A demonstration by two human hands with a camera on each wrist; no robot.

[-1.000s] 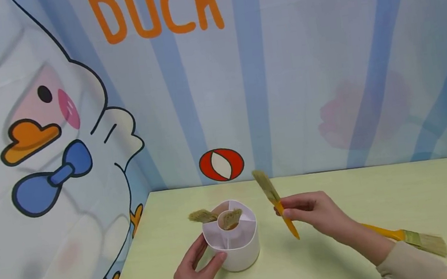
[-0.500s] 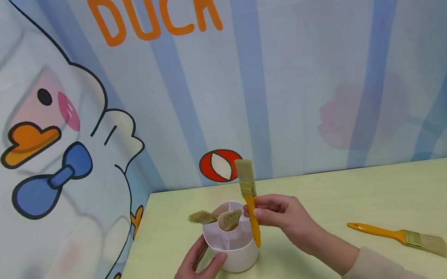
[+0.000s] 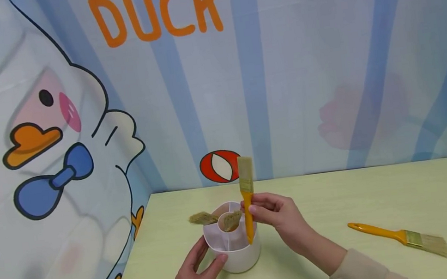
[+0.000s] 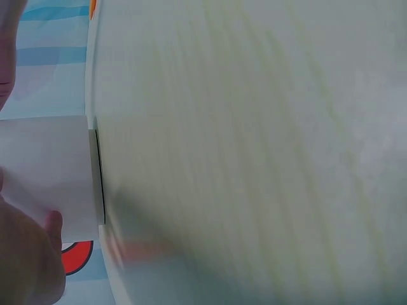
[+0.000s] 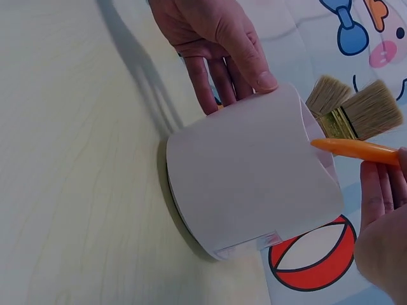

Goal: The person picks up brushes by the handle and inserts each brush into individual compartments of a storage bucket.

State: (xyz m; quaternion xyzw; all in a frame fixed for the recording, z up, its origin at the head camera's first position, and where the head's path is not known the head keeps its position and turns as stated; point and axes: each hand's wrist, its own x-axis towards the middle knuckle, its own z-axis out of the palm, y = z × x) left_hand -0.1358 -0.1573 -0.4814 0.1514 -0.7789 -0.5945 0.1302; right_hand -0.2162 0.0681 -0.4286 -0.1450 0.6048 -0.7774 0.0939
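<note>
White and divided into sections around a round middle well, a holder (image 3: 240, 262) stands on a pale yellow table (image 3: 401, 192). The left hand's (image 3: 195, 273) grip is clamped on its left side, thumb towards the front. The right hand's (image 3: 280, 216) grip pinches a yellow-handled brush (image 3: 247, 187), bristles up, nearly upright. A second ago we saw that brush tilted, apart from the holder; now its handle end is over the front right of the holder's mouth. We cannot tell whether it has dipped below the rim. We judge it roughly lined up with a section, but not yet seated. Two others are in the holder: a middle brush (image 3: 231, 220) in the well, and a leaning brush (image 3: 202, 218), bristles over the left rim. We see a loose brush (image 3: 400, 237) lying to the right.
</note>
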